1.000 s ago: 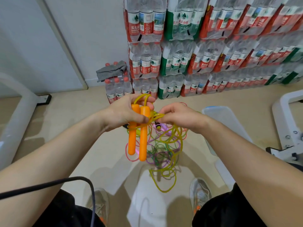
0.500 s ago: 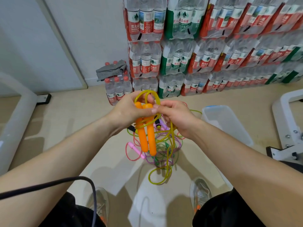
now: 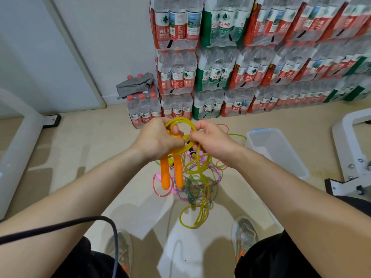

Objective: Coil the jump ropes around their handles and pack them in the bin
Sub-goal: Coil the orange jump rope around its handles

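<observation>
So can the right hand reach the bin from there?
Probably yes: the bin stands open on the floor to the right of the right hand, nothing between them, though that hand pinches the yellow rope.

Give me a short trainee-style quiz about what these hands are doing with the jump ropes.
1. True or false: the orange handles lie on the floor.
2. Which rope does the right hand pinch? A pink, B yellow, C blue.
3. Fill in: the clear bin stands on the person's ___ side.
Key: 1 false, the left hand grips them in the air. 2 B, the yellow rope. 3 right.
</observation>
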The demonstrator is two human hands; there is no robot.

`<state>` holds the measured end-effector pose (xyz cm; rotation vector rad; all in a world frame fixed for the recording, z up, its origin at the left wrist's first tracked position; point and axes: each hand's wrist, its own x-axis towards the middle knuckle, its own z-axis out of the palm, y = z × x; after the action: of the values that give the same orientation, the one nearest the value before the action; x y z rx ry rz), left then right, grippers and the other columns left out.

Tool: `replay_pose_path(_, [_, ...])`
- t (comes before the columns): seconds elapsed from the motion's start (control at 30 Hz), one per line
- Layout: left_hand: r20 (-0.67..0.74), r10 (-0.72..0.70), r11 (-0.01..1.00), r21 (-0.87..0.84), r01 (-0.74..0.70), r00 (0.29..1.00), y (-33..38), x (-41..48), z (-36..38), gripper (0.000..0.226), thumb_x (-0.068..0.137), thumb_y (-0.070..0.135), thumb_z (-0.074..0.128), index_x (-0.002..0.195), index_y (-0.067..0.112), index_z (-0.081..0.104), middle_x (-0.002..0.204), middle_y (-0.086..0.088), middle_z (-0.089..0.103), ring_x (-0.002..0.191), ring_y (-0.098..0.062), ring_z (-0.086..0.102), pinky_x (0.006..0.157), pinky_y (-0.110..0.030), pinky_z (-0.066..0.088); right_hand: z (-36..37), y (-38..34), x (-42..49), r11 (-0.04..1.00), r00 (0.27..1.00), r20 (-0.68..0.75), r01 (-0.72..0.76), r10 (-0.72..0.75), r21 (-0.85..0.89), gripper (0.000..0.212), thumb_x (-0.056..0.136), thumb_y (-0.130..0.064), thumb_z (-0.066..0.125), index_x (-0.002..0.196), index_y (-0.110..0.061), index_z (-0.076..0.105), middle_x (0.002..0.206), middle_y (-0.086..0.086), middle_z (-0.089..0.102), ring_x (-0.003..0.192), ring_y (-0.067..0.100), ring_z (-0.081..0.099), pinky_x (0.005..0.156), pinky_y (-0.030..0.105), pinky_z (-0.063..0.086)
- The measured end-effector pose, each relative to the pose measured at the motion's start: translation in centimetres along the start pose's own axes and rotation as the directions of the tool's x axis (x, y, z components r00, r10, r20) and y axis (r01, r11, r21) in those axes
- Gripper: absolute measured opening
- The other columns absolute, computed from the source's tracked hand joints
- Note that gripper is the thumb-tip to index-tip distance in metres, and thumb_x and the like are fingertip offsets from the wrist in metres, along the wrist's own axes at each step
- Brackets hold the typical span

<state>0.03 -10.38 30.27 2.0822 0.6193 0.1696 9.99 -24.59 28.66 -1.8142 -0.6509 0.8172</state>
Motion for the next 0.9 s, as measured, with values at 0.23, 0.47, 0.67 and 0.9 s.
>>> replay_pose_path(0.23, [0.185,0.015,0.981,-0.192,0.021,0.983,-0.1,-0.9,0.0,0.013,0.075,0.010,0.085,0.081,0.011,0.074,0.078,-0.007,0.064,0.070,-0.015,0.061,0.075,-0.038,0.057,-0.4,-0.8,-0.8,0.997,0.994,0.105,0.017,-0.025,0.072,0.021,0.090,0.006,0.053,0.102,-0.010,0.057,0.063,-0.004,0.065,0.064,0.017,0.058,0.059,0.029,0.046])
replay_pose_path(0.47, [0.264,-0.025,0.939,-0.324,0.113,0.964,0.3,-0.6,-1.4,0.023,0.071,0.006,0.082,0.068,0.017,0.061,0.090,-0.015,0.057,0.083,-0.033,0.063,0.093,-0.064,0.050,-1.7,-1.4,-1.1,0.999,0.994,0.110,0.003,0.002,-0.045,0.025,0.090,-0.018,0.071,0.107,-0.003,0.060,0.070,-0.001,0.068,0.066,0.011,0.056,0.068,0.029,0.040])
replay_pose_path(0.67, [0.224,-0.044,0.931,-0.343,0.121,0.974,-0.3,-0.3,-0.9,0.034,0.068,0.006,0.081,0.070,0.014,0.048,0.066,-0.001,0.055,0.074,-0.025,0.059,0.080,-0.045,0.053,-1.5,-0.9,-0.9,0.980,0.996,0.082,-0.024,0.041,-0.199,0.015,0.091,-0.027,0.067,0.086,-0.018,0.056,0.059,-0.008,0.065,0.065,0.014,0.051,0.065,0.033,0.038])
replay_pose_path(0.9, [0.125,-0.102,0.968,-0.217,0.128,0.987,-1.0,0.5,-0.1,0.037,0.073,0.003,0.081,0.065,0.019,0.049,0.068,-0.002,0.062,0.065,-0.017,0.060,0.070,-0.035,0.054,-1.0,0.0,-0.3,0.928,0.998,-0.057,-0.006,-0.016,-0.372,0.019,0.077,-0.038,0.064,0.078,-0.019,0.065,0.066,-0.007,0.062,0.062,0.015,0.058,0.064,0.037,0.051])
